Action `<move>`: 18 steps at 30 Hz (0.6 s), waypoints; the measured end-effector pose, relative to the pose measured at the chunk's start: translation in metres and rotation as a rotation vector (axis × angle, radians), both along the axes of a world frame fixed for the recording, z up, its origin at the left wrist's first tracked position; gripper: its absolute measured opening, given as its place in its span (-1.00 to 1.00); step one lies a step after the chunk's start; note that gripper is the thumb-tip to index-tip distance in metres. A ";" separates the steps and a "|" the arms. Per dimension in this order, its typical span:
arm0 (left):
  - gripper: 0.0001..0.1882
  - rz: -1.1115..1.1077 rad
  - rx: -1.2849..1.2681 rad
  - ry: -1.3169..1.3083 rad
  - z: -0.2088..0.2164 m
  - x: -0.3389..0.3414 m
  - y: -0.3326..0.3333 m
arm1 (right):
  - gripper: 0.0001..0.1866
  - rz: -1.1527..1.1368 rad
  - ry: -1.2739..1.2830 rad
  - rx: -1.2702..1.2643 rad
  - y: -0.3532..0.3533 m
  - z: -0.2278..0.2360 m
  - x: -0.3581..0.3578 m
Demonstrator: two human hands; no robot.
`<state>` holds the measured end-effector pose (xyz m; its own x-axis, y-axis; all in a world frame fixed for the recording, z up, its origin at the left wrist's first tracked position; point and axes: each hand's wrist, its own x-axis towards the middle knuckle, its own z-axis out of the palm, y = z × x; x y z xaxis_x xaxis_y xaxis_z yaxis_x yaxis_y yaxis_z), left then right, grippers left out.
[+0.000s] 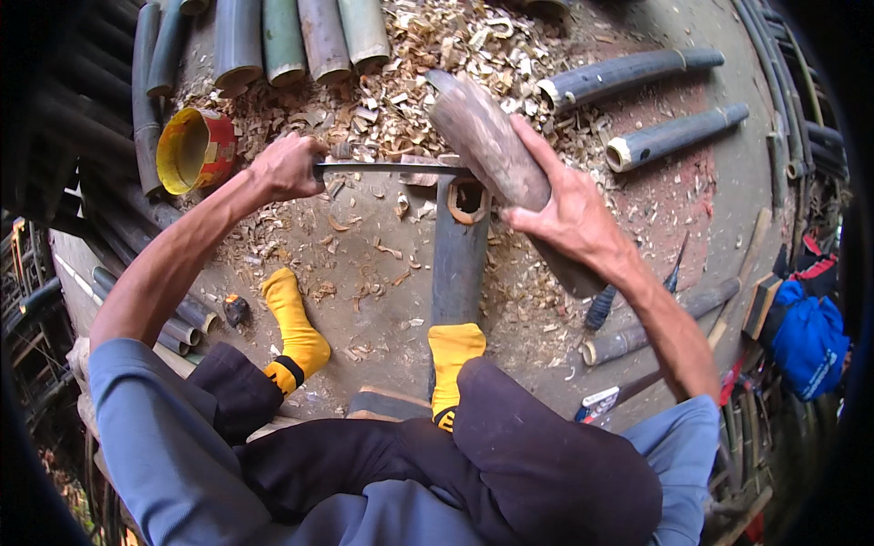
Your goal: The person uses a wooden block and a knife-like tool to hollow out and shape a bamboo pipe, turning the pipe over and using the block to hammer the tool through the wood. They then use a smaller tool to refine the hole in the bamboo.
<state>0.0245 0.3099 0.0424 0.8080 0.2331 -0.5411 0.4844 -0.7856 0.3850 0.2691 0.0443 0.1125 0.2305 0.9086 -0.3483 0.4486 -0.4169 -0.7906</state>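
My left hand is closed round the handle end of a long, narrow dark blade. The blade lies level, its far end at the top of a dark bamboo tube with a round opening. My foot in a yellow sock presses on the near end of that tube. In my right hand is a thick, rough wooden club, tilted over the blade's far end. Whether the club touches the blade cannot be made out. The handle inside my left fist is hidden.
Bamboo tubes lie along the far side, more at the right. Wood shavings cover the far ground. A yellow-and-red bucket stands left; a tape measure lies near my left foot. A blue bag is far right.
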 end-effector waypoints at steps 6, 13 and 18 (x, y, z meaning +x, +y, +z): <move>-0.84 0.040 -0.040 0.040 -0.011 -0.013 -0.001 | 0.00 -0.206 -0.279 0.708 0.030 0.046 -0.007; -0.82 -0.011 -0.071 0.081 -0.009 -0.004 0.003 | -0.06 -0.004 0.135 -0.180 0.014 0.014 0.004; -0.73 -0.003 -0.077 0.007 -0.020 -0.017 0.005 | -0.13 -0.220 0.001 0.477 0.036 0.051 -0.006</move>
<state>0.0076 0.3146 0.0222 0.8047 0.1880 -0.5631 0.4848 -0.7556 0.4405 0.2627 0.0802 0.1634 0.4338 0.8963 0.0919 0.3903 -0.0949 -0.9158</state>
